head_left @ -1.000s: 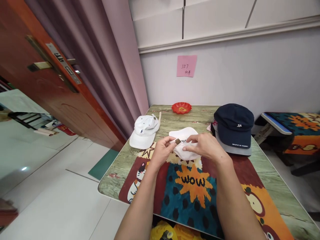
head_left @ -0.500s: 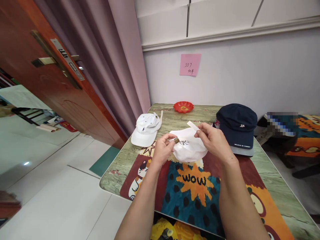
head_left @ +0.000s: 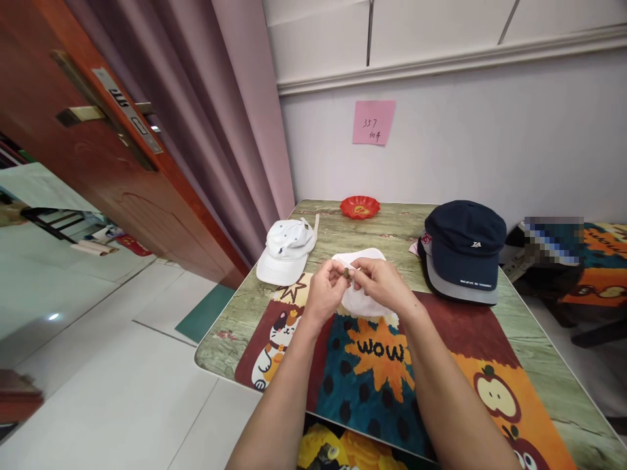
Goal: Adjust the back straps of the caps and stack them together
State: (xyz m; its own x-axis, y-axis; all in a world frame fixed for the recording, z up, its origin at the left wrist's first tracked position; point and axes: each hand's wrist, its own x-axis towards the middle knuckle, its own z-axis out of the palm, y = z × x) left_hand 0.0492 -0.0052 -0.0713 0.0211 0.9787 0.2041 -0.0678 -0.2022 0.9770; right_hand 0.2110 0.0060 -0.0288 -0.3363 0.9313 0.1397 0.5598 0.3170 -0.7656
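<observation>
A white cap (head_left: 365, 303) lies on the patterned mat in front of me, its lettering covered by my hands. My left hand (head_left: 328, 287) is closed in a pinch on the cap's small brass buckle (head_left: 347, 273). Right beside it, my right hand (head_left: 377, 279) pinches at the buckle, fingertips meeting those of the left. The cap's white strap was between the right fingers a moment ago; now the fingers hide most of it.
Another white cap (head_left: 285, 251) with a loose strap sits at the table's left. Stacked caps, a navy one (head_left: 463, 241) on top, stand at the right. A red scalloped dish (head_left: 360, 207) is at the back. An open wooden door (head_left: 161, 215) stands left of the table.
My right hand has moved left and down, carrying the strap end to the buckle in my left hand. My left hand has stayed nearly in place.
</observation>
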